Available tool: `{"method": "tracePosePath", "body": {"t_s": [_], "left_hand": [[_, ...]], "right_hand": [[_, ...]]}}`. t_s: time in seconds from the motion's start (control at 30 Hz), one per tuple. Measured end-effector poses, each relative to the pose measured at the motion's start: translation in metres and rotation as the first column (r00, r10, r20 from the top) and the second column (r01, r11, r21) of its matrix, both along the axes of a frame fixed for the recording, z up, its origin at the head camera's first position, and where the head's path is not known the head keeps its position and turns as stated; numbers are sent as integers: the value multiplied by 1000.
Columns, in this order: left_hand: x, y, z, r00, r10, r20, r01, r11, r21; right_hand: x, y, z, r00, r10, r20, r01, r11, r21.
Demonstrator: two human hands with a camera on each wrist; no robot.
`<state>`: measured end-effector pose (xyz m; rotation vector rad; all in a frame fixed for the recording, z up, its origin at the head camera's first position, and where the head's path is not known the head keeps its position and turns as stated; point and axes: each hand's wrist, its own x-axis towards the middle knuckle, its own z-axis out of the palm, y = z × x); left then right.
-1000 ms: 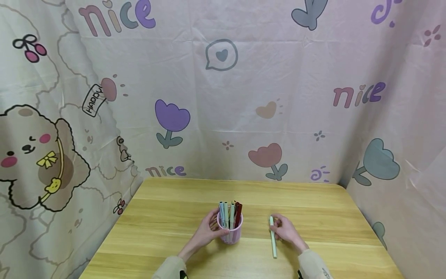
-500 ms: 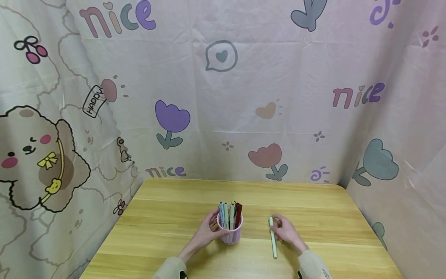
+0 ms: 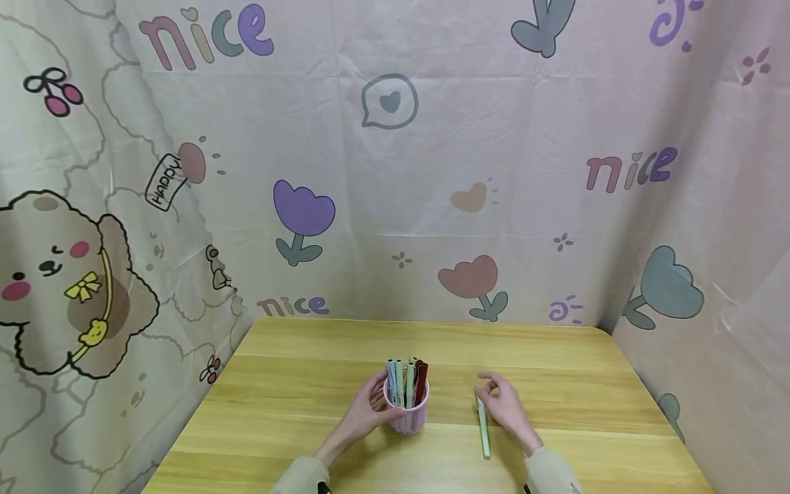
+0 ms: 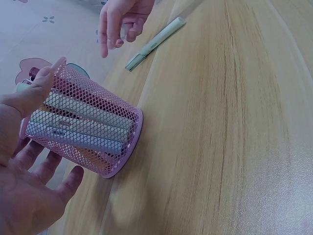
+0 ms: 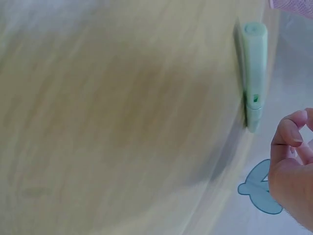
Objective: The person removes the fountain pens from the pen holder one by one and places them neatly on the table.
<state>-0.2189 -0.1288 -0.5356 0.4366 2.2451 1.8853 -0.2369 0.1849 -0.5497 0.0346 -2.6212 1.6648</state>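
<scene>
A pink mesh pen cup [image 3: 415,420] stands upright on the wooden table with several markers [image 3: 401,384] in it. My left hand [image 3: 365,410] holds the cup from its left side, thumb across the front near the rim [image 4: 62,63]. To the right of the cup, a pale green marker [image 3: 484,432] lies on the table. Just above its far end is my right hand [image 3: 505,405], fingers loosely bent and apart from the marker, as the left wrist view shows. In the right wrist view the whole marker [image 5: 255,68] is visible, beside the hand [image 5: 293,166].
The wooden table [image 3: 296,357] extends around the cup and marker. Its back edge meets a printed cloth backdrop [image 3: 395,178], and more printed cloth hangs along both sides.
My right hand has let go of the pale green marker and lifted slightly off it. The marker stays in place on the table. My left hand keeps its hold on the cup.
</scene>
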Motion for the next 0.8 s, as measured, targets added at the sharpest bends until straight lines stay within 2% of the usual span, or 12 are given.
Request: {"method": "tracePosePath", "body": {"t_s": [0.2,0.5,0.63,0.8], "left_hand": [[0,0,-1,1000,1,-7,-1,1000,2],[1,0,1,1000,1,-4,-1,1000,0],[2,0,2,1000,5,-2,-5,1000,-2],[2,0,2,1000,7,-4,-7,1000,-4]], "right_hand": [[0,-5,6,1000,-10,-20,9,998,-66],[2,-18,20,998,15,-65,-25,986,-163],[5,-25,28,996,48,-81,-64,975,-213],[7,-34,35,990,120,-69,-132,971,-201]]}}
